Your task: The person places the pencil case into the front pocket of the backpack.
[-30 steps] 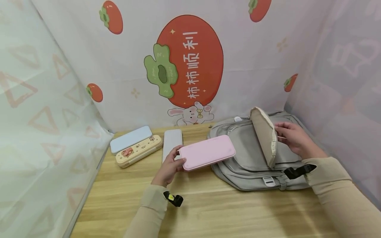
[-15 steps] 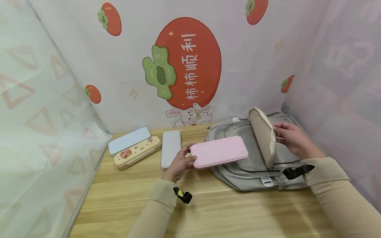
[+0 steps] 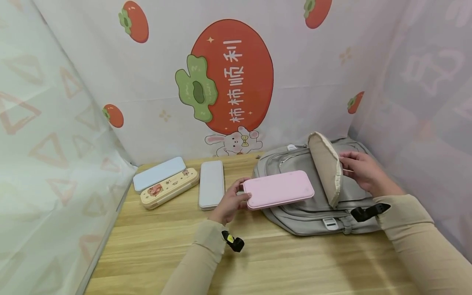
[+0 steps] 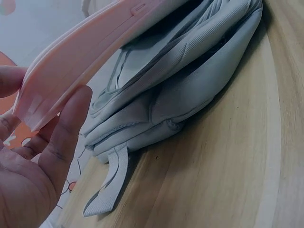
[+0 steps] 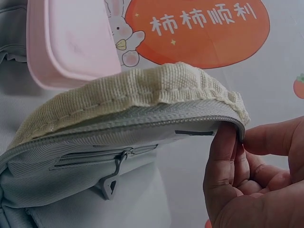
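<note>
My left hand pinches the near-left end of a pink pencil case, thumb on top and fingers underneath. The case is held raised, its far end overlapping the grey backpack in the head view. In the left wrist view the thumb and fingers grip the edge of the case, with the backpack's side behind it. The backpack lies flat, its front pocket flap lifted to show a beige lining. My right hand pinches that flap's zippered edge between thumb and fingers.
Left on the wooden table lie a light blue case, a cream case with cartoon prints and a pale grey case. A white cloth with persimmon prints stands behind them.
My left hand has carried the pink pencil case rightward, further over the backpack, uncovering the pale grey case. My right hand keeps the flap raised at about the same spot.
</note>
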`<state>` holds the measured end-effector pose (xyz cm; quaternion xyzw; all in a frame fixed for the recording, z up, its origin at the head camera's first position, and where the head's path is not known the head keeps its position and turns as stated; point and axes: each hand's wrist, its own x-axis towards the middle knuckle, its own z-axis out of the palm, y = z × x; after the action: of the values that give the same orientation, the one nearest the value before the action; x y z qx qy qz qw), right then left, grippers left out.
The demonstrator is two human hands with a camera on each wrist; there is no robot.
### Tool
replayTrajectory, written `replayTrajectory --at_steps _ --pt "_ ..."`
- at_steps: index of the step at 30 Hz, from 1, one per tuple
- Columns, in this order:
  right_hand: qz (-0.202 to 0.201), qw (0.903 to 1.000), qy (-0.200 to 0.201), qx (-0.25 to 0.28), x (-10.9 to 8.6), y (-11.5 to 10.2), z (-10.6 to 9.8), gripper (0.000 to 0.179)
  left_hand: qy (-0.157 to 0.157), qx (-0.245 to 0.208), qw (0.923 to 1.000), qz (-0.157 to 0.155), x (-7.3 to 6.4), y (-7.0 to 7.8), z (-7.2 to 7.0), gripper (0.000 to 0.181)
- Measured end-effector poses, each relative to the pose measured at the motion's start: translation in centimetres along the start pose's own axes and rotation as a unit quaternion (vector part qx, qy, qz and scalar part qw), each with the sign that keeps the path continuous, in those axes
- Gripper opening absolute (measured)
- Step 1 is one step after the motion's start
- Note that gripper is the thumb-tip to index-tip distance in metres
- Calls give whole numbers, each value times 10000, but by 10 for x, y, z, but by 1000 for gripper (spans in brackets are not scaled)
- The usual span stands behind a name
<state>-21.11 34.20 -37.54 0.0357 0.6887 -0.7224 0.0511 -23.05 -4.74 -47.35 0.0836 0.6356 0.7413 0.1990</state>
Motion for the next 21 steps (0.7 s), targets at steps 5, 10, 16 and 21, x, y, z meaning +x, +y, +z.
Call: replayTrajectory --at_steps 5,10,16,21 --pt "-26 10000 28 -70 -1 1 -1 26 -17 115 9999 -41 5 -3 9 59" --pt "-65 9997 68 -203 -2 3 -2 25 -16 188 9998 -51 9 -8 14 55" --pt "-72 9996 146 -219 -1 5 -2 23 -59 135 9999 -88 13 -9 22 53" --pt "-30 9984 231 -516 0 5 -1 18 -21 -19 9998 -216 15 -7 29 53"
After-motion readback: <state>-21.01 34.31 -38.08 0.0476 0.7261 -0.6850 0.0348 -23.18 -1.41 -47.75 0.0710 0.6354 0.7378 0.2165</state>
